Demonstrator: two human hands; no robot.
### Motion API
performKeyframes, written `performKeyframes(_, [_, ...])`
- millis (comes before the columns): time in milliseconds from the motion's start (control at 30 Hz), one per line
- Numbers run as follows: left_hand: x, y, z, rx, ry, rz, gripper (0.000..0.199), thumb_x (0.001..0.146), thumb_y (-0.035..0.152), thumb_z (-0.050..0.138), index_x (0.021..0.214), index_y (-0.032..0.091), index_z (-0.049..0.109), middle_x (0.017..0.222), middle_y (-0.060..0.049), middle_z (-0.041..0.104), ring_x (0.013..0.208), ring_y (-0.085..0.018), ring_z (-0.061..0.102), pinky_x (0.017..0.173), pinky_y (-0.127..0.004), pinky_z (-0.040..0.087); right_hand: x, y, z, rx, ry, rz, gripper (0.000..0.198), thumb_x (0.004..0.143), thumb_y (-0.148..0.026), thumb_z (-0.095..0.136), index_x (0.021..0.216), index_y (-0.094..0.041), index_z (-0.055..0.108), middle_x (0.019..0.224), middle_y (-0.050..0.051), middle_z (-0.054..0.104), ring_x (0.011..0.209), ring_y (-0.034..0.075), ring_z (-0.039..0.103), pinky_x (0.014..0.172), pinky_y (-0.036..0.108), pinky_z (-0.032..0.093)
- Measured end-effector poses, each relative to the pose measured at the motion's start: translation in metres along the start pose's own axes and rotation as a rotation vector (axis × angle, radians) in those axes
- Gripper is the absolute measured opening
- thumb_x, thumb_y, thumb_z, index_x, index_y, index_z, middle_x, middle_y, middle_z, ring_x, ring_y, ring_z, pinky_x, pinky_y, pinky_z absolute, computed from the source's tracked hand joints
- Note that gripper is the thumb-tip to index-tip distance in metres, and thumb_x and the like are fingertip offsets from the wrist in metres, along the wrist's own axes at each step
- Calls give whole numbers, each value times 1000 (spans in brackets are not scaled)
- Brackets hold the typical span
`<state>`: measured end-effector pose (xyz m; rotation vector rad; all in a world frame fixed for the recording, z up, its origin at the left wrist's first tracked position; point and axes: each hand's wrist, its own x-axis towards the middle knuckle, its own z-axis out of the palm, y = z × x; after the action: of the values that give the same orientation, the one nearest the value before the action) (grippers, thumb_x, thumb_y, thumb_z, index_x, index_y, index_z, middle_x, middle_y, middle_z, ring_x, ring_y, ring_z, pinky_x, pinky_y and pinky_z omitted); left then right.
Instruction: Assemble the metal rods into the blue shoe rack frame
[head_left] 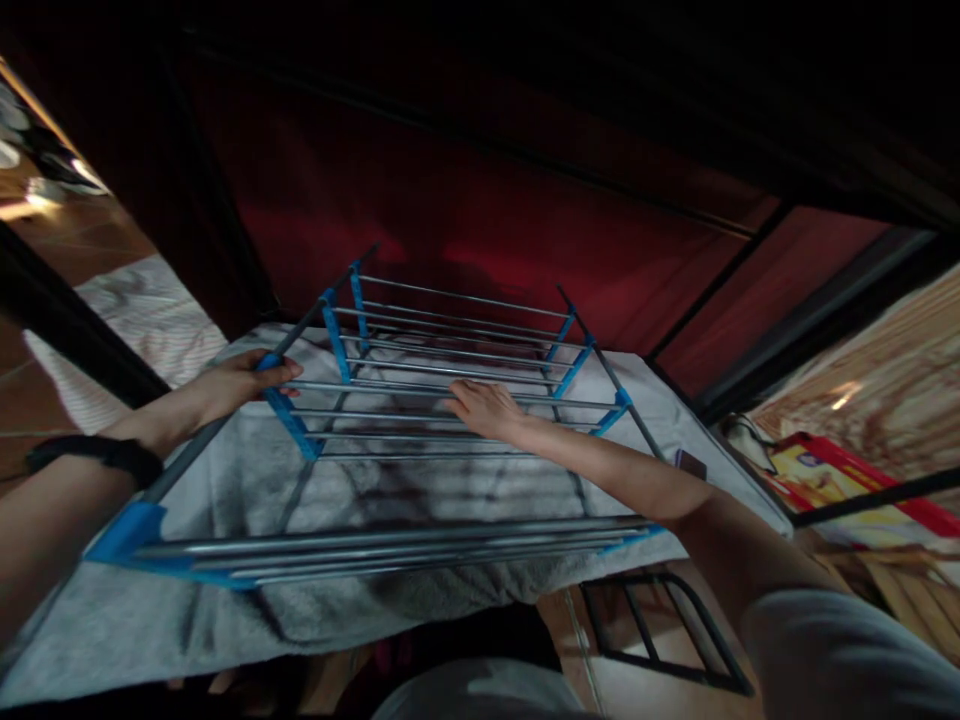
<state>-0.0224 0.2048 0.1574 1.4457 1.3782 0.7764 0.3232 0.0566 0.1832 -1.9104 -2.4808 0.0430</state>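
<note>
A tiered shoe rack [465, 549] of grey metal rods with blue plastic brackets lies on a grey cloth-covered surface. My left hand [259, 379] is closed around the left side pole at a blue bracket, with fingertips and thumb showing on its near side. Across the middle tier, my right hand [486, 409] rests with bent fingers wrapped over a metal rod. The fingers' undersides are hidden. Blue brackets [289, 422] join the rods to the side poles at each tier.
A dark red panel [480, 225] rises behind the rack. Grey cloth [360, 625] hangs over the near edge. A small dark phone-like object [690, 464] lies at the right. Beyond are a red and yellow package [847, 485], a black metal frame [664, 630] and striped cloth [150, 320].
</note>
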Motion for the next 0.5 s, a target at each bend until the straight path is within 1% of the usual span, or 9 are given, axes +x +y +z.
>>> performKeyframes(100, [4,-2,-3,-49,-59,-34,62,56,50,89,98,18,57,79,2,66,77,-19,67,66,-28,57,3,-1,4,-6,13,11,41,107,-49,27,120,-23,56,118,8,69,109,24,64,85,34,45])
performKeyframes(300, [-17,13,3,-81,-58,-27,59,54,47,90,92,17,56,72,3,62,73,-19,65,62,-27,54,6,-1,5,-61,-13,17,42,106,-49,28,121,-21,55,110,11,72,104,26,67,83,35,45])
performKeyframes(433, [-27,22,8,-91,-53,-21,61,50,45,92,93,18,58,75,2,63,76,-19,65,63,-27,54,6,0,5,-77,-7,6,42,107,-49,26,119,-21,55,109,10,72,102,27,67,81,34,43])
performKeyframes(500, [-28,22,8,-88,-22,-13,61,48,46,92,91,17,59,75,1,64,76,-21,65,62,-29,55,6,0,5,-69,-14,8,42,107,-48,25,118,-22,56,110,10,72,103,27,67,80,33,42])
